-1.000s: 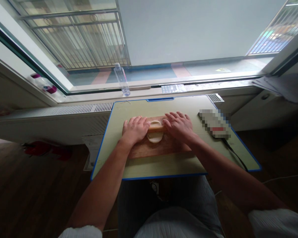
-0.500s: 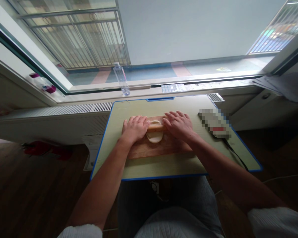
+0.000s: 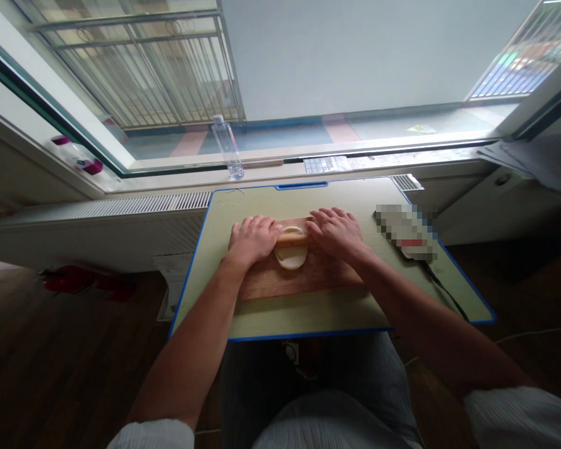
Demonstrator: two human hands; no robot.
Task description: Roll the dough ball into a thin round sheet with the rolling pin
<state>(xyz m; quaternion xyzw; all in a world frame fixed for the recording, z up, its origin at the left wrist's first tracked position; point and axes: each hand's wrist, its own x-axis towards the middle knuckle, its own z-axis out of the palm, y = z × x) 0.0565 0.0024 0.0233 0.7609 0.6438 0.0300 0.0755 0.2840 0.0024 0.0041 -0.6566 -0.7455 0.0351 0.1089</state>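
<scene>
My left hand [image 3: 255,238] is closed over the left end of a wooden rolling pin [image 3: 293,239]. Over its right end lies my right hand [image 3: 337,231], also closed on the pin, its fingers curving away from me. The pin's middle shows between the hands and crosses a flat, pale round of dough [image 3: 292,258]. Part of the dough shows beyond the pin and a larger part on my side of it. Beneath the dough is a brown wooden cutting board [image 3: 303,284]. The palms hide both ends of the pin.
The board rests on a small blue-edged table [image 3: 280,315]. A blurred-out phone [image 3: 404,232] with a black cable [image 3: 442,290] lies at its right. Behind, a clear bottle [image 3: 228,148] stands on the windowsill; a purple-capped bottle [image 3: 77,154] is farther left. A radiator [image 3: 163,202] runs below.
Both hands keep their hold on the rolling pin, which stays across the dough with hardly any movement. The whole view has shifted very slightly.
</scene>
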